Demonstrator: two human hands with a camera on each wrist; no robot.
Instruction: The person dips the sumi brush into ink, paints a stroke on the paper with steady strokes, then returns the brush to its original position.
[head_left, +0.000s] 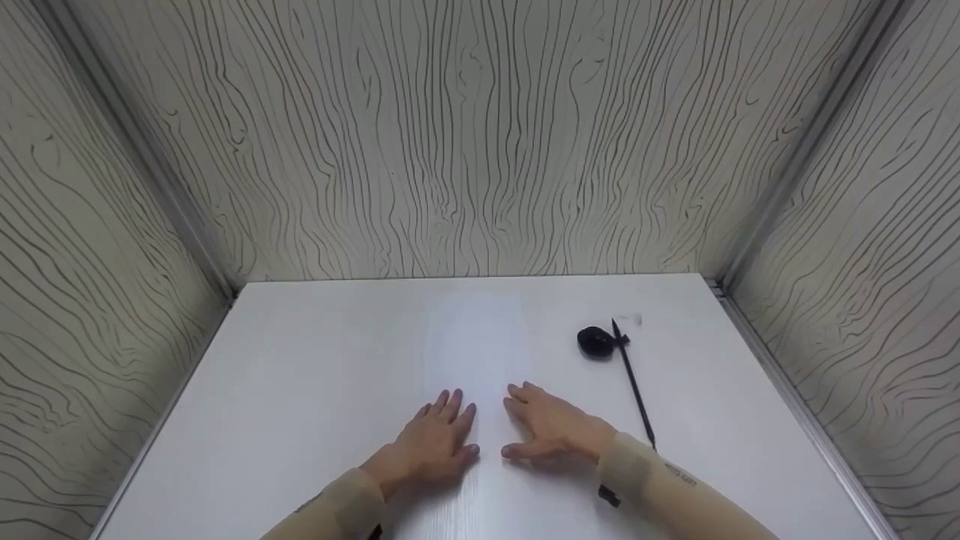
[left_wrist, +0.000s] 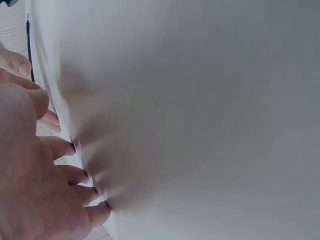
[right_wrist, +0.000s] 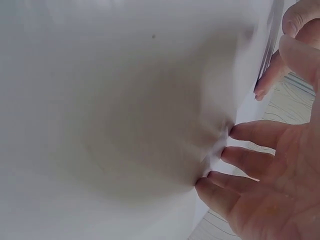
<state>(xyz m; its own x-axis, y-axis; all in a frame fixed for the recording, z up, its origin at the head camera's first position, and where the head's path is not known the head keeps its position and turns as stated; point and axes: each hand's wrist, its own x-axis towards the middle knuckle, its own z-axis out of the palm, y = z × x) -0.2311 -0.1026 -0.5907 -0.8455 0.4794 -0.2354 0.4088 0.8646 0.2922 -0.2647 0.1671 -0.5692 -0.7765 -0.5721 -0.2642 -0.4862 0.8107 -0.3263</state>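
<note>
My left hand [head_left: 439, 439] rests on the white tabletop [head_left: 315, 352], fingers spread and fingertips down on the surface. To its right, my right hand [head_left: 555, 424] lies the same way, its thumb pointing toward the left thumb across a narrow gap. Neither hand holds anything. Beyond the right hand sits a rounded, glossy black object [head_left: 596, 343]. Right beside it is a long thin black stick [head_left: 636, 386] with a pointed far end and a small loop at its near end, close to the right forearm. In both wrist views the fingertips touch the white surface.
Wood-grain panels enclose the table: a back wall [head_left: 465, 150], a left wall [head_left: 67, 300] and a right wall [head_left: 885, 285]. Metal rails run along the corners and side edges. A faint small mark [head_left: 636, 319] shows near the stick's far tip.
</note>
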